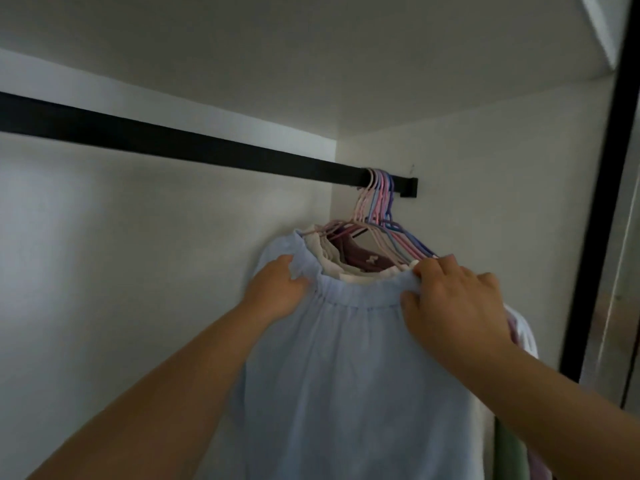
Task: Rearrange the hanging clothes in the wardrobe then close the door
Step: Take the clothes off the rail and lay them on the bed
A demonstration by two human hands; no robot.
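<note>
A light blue garment (346,368) hangs at the front of a bunch of clothes at the right end of the black rail (173,142). Several pink, blue and purple hangers (379,199) hook over the rail close together. Behind the blue garment I see white and maroon clothes (360,259). My left hand (277,289) grips the gathered top edge of the blue garment on its left side. My right hand (453,299) holds the same edge on the right, fingers curled over the fabric.
The white back wall (138,254) and the long left stretch of rail carry no clothes. The wardrobe's right side wall (485,202) is close to the hangers. A black-framed door edge (599,202) stands at the far right. A green garment (509,452) shows at the lower right.
</note>
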